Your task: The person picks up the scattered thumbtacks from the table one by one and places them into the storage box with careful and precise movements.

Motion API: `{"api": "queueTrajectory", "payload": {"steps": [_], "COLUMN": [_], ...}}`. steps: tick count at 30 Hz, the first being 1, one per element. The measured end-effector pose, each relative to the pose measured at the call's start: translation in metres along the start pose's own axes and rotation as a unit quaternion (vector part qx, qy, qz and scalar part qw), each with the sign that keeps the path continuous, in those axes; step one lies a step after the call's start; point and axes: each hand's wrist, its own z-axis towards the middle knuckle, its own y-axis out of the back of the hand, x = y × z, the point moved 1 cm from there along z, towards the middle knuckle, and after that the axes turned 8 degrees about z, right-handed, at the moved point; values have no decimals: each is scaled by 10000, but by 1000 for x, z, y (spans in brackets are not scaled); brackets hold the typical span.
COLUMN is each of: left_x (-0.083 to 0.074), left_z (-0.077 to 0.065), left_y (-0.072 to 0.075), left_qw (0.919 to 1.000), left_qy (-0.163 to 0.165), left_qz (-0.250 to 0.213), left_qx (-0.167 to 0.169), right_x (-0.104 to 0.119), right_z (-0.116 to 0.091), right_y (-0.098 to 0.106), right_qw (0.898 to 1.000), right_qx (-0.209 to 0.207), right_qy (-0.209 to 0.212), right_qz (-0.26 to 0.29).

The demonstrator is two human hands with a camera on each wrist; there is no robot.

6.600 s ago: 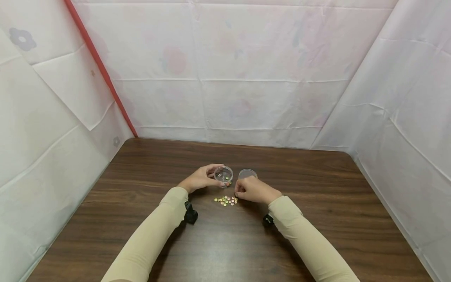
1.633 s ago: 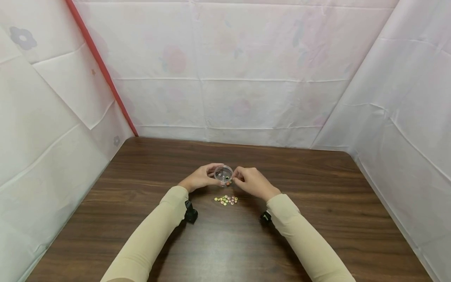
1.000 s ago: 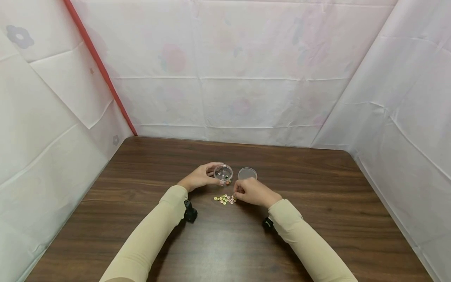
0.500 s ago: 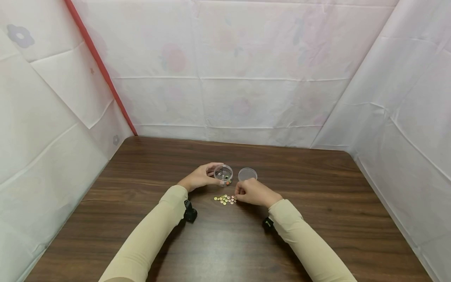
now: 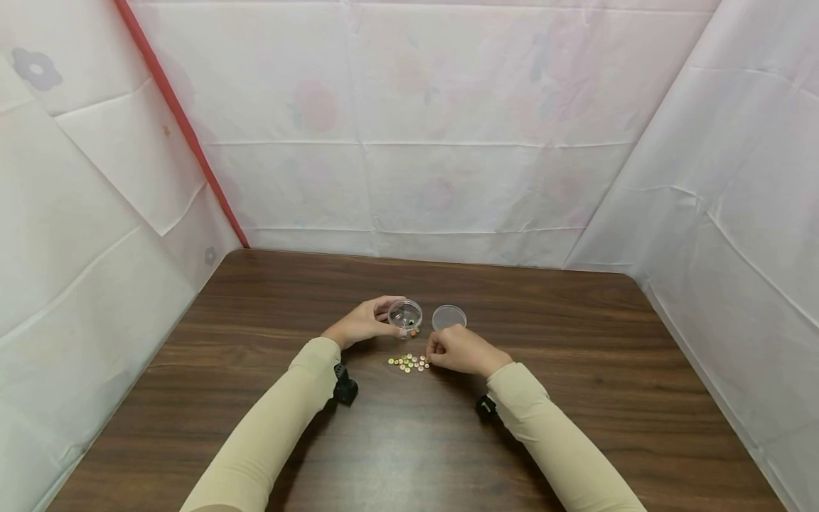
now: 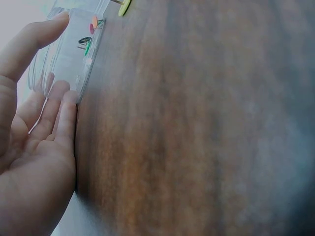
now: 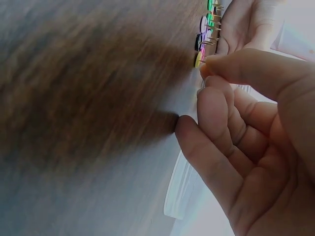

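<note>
My left hand [image 5: 365, 323] holds a clear round plastic tub [image 6: 69, 49] from its left side, thumb near and fingers behind. Inside the tub lie several coloured thumbtacks [image 6: 95, 22], orange, pink, black and green among them. In front of it, a loose group of thumbtacks [image 5: 408, 363] rests on the table, mostly heads down with pins up in the right wrist view. At the right edge of this group, my right hand [image 5: 463, 350] pinches with thumb and forefinger at the pin of a yellow thumbtack [image 7: 198, 59]; its other fingers curl, one fingertip close to the tabletop.
A clear round lid [image 5: 449, 316] lies on the table just right of the tub, behind my right hand. The dark wood table [image 5: 397, 441] is bounded by hung white cloth [image 5: 409, 192] at the back and both sides.
My right hand was at the tub's rim 1.6 seconds ago; it has come back to the thumbtack group and stayed there. The group is slightly smaller than 6.6 seconds ago. My left hand stays put.
</note>
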Motion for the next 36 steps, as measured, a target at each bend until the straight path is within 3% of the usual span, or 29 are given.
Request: {"api": "queueTrajectory", "payload": {"steps": [21,36], "left_x": [-3,-2], "left_z": [-1,0], "left_y": [-2,0], "left_qw": [10000,9999], "left_qy": [-71,-138], "left_qz": [-47,-57], "left_qx": [-10,44], "right_x": [-4,0], "right_z": [6,23], "right_y": [6,15], "right_qw": [9995,9920], "right_qx": [-3,-1240], "right_qy": [-94,-20], "right_qz": [314,235]}}
